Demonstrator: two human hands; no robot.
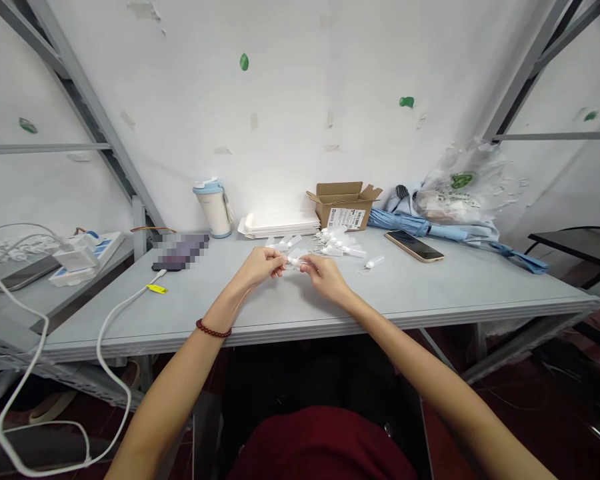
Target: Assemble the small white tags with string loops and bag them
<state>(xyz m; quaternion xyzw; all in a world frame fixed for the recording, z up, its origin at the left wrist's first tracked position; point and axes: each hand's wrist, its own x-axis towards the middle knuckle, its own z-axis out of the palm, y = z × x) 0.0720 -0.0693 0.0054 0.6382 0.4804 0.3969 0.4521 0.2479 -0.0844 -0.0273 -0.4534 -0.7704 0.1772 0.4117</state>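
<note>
The left fingers (279,269) and right fingers (309,263) were pinched nearly together, both gripping a small white piece (294,262) between their tips, over the desk (290,307). Similar pieces lay in a pile (336,237) just beyond the fingers; a cardboard box (324,213) stood farther beyond them, rightward.

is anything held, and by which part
A small white plastic-looking piece, pinched by the left hand and right hand; exact part too small to tell.
</note>
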